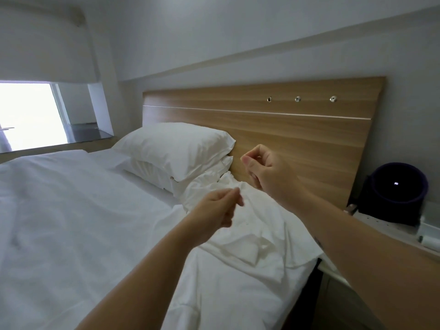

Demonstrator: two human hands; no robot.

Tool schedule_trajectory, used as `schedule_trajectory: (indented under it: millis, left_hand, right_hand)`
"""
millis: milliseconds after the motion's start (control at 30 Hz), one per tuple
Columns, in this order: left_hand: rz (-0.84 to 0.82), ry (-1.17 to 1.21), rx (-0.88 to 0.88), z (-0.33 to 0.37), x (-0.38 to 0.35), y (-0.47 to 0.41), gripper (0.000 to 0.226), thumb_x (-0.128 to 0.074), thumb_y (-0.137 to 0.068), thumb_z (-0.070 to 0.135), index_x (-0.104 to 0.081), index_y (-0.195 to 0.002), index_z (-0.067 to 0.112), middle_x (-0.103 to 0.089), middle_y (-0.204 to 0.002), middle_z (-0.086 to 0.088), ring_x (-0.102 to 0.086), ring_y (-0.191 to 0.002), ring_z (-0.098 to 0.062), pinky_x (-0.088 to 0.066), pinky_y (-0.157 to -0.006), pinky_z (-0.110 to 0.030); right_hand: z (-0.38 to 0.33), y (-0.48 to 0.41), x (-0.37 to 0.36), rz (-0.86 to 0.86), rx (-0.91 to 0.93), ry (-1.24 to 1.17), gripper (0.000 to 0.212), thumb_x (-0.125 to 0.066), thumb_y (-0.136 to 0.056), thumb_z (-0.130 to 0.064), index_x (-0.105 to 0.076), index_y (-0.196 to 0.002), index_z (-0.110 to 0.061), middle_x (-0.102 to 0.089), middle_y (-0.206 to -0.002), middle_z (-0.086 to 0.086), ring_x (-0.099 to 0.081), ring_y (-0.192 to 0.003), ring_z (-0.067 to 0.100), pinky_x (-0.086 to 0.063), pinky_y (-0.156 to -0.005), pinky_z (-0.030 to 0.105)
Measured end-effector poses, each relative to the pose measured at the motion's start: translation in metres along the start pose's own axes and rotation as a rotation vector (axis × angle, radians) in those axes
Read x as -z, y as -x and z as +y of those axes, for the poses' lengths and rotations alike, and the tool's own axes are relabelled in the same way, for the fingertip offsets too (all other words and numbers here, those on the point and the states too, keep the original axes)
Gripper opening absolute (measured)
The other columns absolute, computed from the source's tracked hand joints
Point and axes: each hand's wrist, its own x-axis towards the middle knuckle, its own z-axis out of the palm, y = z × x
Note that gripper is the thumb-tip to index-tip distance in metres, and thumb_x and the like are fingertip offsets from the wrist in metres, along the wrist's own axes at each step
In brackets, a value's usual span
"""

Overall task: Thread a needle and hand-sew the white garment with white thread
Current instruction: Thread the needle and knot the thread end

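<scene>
Right hand (266, 170): thumb and forefinger tips pinched together, other fingers curled, raised before the wooden headboard (297, 129). Left hand (215, 210): fingers curled toward the thumb, lower; whether either hand holds anything cannot be told. White garment (250, 236): crumpled on the bed (71, 222) beneath both hands, beside the stacked pillows (176, 148).

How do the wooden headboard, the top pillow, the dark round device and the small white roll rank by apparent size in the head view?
1. wooden headboard, clearly the largest
2. top pillow
3. dark round device
4. small white roll, at the right edge of the frame
</scene>
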Motion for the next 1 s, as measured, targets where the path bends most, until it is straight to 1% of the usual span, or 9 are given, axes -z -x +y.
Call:
schedule_trajectory:
  millis: [67,133,200,300,367,500,667,833,1000]
  left_hand:
    - [0.129,0.109,-0.003,-0.006,0.017,-0.002,0.033,-0.039,-0.103,0.025,-0.051,-0.075,0.01,-0.028,-0.049,0.01,-0.023,-0.041,-0.004,-0.023,-0.04,-0.015]
    - [0.205,0.123,-0.002,-0.012,0.033,-0.003,0.032,-0.041,-0.102,0.025,-0.051,-0.076,0.011,-0.027,-0.049,0.009,-0.022,-0.04,-0.004,-0.023,-0.039,-0.015]
    - [0.259,0.124,0.006,-0.015,0.042,-0.003,0.031,-0.042,-0.102,0.024,-0.053,-0.077,0.011,-0.027,-0.05,0.009,-0.022,-0.041,-0.005,-0.025,-0.038,-0.015]
    - [0.298,0.199,0.015,-0.012,0.045,-0.002,0.029,-0.044,-0.102,0.024,-0.053,-0.077,0.011,-0.025,-0.05,0.008,-0.021,-0.04,-0.005,-0.023,-0.038,-0.015]
    - [0.306,0.258,0.014,-0.011,0.046,-0.002,0.028,-0.045,-0.101,0.024,-0.053,-0.078,0.011,-0.024,-0.05,0.008,-0.02,-0.039,-0.004,-0.022,-0.037,-0.015]
    - [0.316,0.341,0.02,-0.012,0.049,0.0,0.026,-0.046,-0.101,0.024,-0.054,-0.079,0.011,-0.023,-0.051,0.008,-0.02,-0.038,-0.004,-0.02,-0.038,-0.015]
    - [0.349,0.376,0.03,-0.019,0.053,-0.001,0.026,-0.047,-0.101,0.025,-0.054,-0.08,0.012,-0.024,-0.05,0.009,-0.02,-0.038,-0.004,-0.02,-0.038,-0.016]
    - [0.439,0.486,-0.012,-0.02,0.052,-0.005,0.026,-0.046,-0.102,0.025,-0.054,-0.08,0.013,-0.024,-0.048,0.009,-0.021,-0.038,-0.004,-0.02,-0.039,-0.016]
    - [0.629,0.77,-0.092,-0.018,0.056,-0.013,0.026,-0.047,-0.102,0.027,-0.054,-0.079,0.016,-0.025,-0.044,0.009,-0.022,-0.038,-0.005,-0.023,-0.038,-0.015]
  right_hand:
    - [0.009,0.006,0.01,-0.006,0.091,0.32,0.015,-0.054,-0.096,-0.012,-0.054,-0.08,-0.012,-0.044,-0.053,-0.009,-0.037,-0.041,0.003,-0.03,-0.043,0.013]
    - [0.022,0.011,0.016,-0.085,0.147,0.574,0.014,-0.057,-0.094,-0.013,-0.056,-0.08,-0.012,-0.047,-0.058,-0.012,-0.046,-0.049,-0.001,-0.035,-0.049,0.013]
    - [0.037,0.016,0.019,-0.189,0.134,0.714,0.011,-0.059,-0.093,-0.017,-0.057,-0.082,-0.017,-0.051,-0.066,-0.014,-0.05,-0.057,-0.008,-0.036,-0.053,0.013]
    - [0.059,0.02,0.027,-0.299,0.005,0.766,0.01,-0.057,-0.094,-0.017,-0.059,-0.085,-0.016,-0.063,-0.072,-0.009,-0.05,-0.05,-0.005,-0.036,-0.05,0.014]
    - [0.075,0.022,0.037,-0.247,-0.08,0.761,0.011,-0.056,-0.095,-0.016,-0.058,-0.084,-0.013,-0.065,-0.07,-0.003,-0.049,-0.048,0.0,-0.037,-0.05,0.016]
    - [0.108,0.034,0.063,-0.127,-0.321,0.765,0.014,-0.053,-0.095,-0.015,-0.055,-0.082,-0.011,-0.062,-0.072,0.001,-0.05,-0.059,0.009,-0.037,-0.056,0.022]
    - [0.145,0.055,0.09,-0.254,-0.618,1.017,0.018,-0.047,-0.097,-0.018,-0.049,-0.079,-0.018,-0.062,-0.082,0.001,-0.051,-0.07,0.016,-0.037,-0.059,0.025]
    - [0.163,0.059,0.099,-0.379,-0.77,1.216,0.012,-0.046,-0.097,-0.013,-0.048,-0.085,-0.014,-0.052,-0.087,0.003,-0.05,-0.083,0.021,-0.035,-0.06,0.023]
    - [0.173,0.057,0.105,-0.381,-0.869,1.325,0.032,-0.051,-0.09,-0.008,-0.037,-0.063,-0.016,-0.034,-0.064,0.002,-0.032,-0.055,0.018,-0.026,-0.05,0.026]
